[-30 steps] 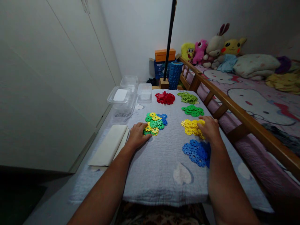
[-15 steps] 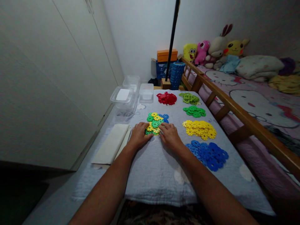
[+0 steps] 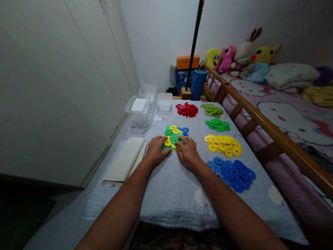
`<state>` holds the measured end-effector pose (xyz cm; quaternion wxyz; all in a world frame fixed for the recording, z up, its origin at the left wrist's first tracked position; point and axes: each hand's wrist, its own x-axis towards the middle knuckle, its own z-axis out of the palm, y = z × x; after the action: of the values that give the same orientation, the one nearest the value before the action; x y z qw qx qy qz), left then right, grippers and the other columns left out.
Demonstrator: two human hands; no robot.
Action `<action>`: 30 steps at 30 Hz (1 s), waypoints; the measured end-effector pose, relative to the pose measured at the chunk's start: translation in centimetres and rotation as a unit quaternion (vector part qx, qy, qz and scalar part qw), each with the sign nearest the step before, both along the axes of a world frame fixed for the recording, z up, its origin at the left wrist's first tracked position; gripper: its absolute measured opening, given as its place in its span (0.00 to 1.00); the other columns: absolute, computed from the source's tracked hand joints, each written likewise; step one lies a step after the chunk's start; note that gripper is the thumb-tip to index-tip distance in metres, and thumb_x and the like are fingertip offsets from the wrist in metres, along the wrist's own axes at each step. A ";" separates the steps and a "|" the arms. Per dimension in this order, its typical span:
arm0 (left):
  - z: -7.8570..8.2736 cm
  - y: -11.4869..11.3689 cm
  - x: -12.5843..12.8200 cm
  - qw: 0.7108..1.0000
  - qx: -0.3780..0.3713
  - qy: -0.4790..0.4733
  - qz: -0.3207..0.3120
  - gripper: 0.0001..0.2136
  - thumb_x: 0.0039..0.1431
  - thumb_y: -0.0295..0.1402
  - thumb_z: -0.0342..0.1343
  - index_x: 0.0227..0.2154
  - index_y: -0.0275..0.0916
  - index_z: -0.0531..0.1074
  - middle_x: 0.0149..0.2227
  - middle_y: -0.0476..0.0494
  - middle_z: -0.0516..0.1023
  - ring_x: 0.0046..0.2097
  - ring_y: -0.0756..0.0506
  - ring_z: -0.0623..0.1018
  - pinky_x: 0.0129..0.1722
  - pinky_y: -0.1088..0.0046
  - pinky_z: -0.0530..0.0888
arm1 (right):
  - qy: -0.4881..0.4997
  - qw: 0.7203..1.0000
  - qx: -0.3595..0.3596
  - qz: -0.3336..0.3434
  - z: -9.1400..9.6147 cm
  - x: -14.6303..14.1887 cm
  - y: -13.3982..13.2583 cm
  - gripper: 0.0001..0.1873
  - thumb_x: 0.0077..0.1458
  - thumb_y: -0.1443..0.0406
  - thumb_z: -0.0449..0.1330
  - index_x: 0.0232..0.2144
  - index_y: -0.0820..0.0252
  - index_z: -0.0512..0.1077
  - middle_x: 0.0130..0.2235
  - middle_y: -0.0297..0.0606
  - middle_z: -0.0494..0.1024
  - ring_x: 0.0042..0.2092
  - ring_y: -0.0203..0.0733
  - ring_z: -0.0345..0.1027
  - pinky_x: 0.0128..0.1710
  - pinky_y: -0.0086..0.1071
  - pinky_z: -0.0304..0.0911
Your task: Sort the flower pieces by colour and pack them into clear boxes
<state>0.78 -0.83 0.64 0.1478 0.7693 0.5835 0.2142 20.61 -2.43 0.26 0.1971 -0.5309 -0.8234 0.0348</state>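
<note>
Both hands lie palm-down on the quilt-covered surface [image 3: 171, 187], meeting at the near edge of a mixed pile of plastic flower discs [image 3: 173, 136] in green, yellow and blue. The left hand [image 3: 156, 150] sits at the pile's 7 o'clock edge, its fingers [image 3: 161, 140] lying loosely side by side and flat, the tips touching the nearest yellow and green discs. The right hand [image 3: 188, 151] sits at the pile's 5 o'clock edge, fingers [image 3: 182, 141] slightly spread and resting on the discs there. Whether either hand actually pinches a disc cannot be told; no disc is lifted.

At 3 o'clock from the mixed pile lie sorted heaps: a yellow heap [image 3: 223, 144], with a blue heap [image 3: 232, 171] nearer the person, a dark green heap [image 3: 218, 124] beyond it and a light green heap [image 3: 212, 110] farther still. A red heap [image 3: 187, 109] lies at 12 o'clock from the mixed pile. Clear plastic containers [image 3: 145, 104] stand at 11 o'clock, and a folded white cloth [image 3: 125, 159] lies at 9 o'clock, just beside the left hand. A wooden bed rail [image 3: 262, 122] runs along the right.
</note>
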 end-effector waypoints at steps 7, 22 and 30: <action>0.2 0.0 0.0 1.000 0.002 0.008 0.001 0.25 0.55 0.40 0.65 0.55 0.41 0.71 0.55 0.39 0.75 0.56 0.35 0.73 0.57 0.55 0.70 | 0.014 1.000 0.009 0.002 -0.4 0.1 0.2 0.21 0.64 0.66 0.56 0.58 0.56 0.72 0.64 0.44 0.71 0.64 0.55 0.54 0.62 0.49 0.51; -0.7 0.3 -0.2 1.000 0.013 -0.016 -0.003 0.25 0.55 0.40 0.65 0.55 0.42 0.70 0.56 0.39 0.75 0.57 0.36 0.73 0.58 0.55 0.69 | 0.034 0.999 0.012 0.029 0.1 0.2 0.2 0.11 0.62 0.68 0.60 0.46 0.55 0.77 0.52 0.41 0.79 0.56 0.51 0.60 0.57 0.44 0.53; -0.9 0.4 -0.2 1.000 0.016 -0.018 0.003 0.20 0.56 0.40 0.64 0.50 0.42 0.72 0.53 0.40 0.76 0.54 0.37 0.74 0.56 0.55 0.69 | 0.081 0.996 0.033 -0.006 0.4 0.7 0.2 0.10 0.65 0.67 0.57 0.41 0.58 0.78 0.44 0.43 0.80 0.50 0.49 0.64 0.51 0.41 0.56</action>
<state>0.59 -0.41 -0.28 0.1454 0.7656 0.5797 0.2382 21.32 -2.20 0.67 0.2807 -0.5243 -0.8024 0.0497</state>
